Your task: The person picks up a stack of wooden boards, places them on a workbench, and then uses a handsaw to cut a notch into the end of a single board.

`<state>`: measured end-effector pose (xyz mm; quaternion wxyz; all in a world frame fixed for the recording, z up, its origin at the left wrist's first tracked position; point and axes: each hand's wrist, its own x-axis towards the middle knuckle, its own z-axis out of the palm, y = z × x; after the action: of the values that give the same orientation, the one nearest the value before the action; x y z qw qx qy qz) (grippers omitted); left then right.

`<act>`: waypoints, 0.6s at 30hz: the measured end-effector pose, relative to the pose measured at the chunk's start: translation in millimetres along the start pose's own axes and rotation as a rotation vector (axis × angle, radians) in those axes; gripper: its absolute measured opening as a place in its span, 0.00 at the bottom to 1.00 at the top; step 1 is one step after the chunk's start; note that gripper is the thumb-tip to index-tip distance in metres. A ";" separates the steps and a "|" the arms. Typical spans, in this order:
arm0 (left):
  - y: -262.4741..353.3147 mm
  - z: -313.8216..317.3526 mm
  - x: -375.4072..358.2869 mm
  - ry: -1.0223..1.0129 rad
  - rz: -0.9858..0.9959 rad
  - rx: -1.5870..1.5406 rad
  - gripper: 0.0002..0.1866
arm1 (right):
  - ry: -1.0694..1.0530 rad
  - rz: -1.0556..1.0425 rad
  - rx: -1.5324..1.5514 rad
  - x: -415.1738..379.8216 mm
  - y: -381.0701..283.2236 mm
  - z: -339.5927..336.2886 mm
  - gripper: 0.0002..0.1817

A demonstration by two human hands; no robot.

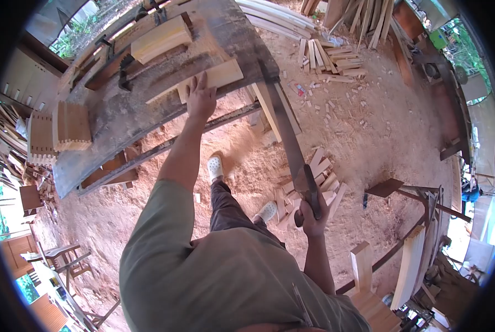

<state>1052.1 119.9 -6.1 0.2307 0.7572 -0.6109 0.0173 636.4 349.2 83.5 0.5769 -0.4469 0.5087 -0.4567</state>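
Observation:
My left hand lies on a pale wooden board at the near edge of the workbench, its fingers stretched out over the wood. A thin pointed strip of the same pale wood sticks out to the left of that hand. The fingers of my right hand are wrapped round the dark handle of a handsaw. Its long blade runs up and away, and the far end overlaps the bench corner just right of the board.
A thick wooden block and dark clamps lie farther back on the bench. Stacked notched pieces stand at its left end. Offcuts and sawdust cover the floor below the saw. More cut sticks are piled beyond.

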 end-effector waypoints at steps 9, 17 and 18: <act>11.0 3.5 77.3 0.102 -0.058 -0.148 0.31 | -0.143 -0.180 -0.296 50.0 -30.3 58.4 0.33; 35.3 -11.3 98.0 -0.240 -0.313 0.109 0.54 | -0.129 -0.153 -0.414 64.2 -36.1 79.9 0.34; 34.9 -10.8 97.9 -0.255 -0.317 0.113 0.54 | -0.124 -0.136 -0.404 62.4 -38.3 79.9 0.34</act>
<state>1047.1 29.0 45.2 0.1086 0.8516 -0.5064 -0.0810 717.2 285.0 116.5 0.4736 -0.6139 0.5222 -0.3553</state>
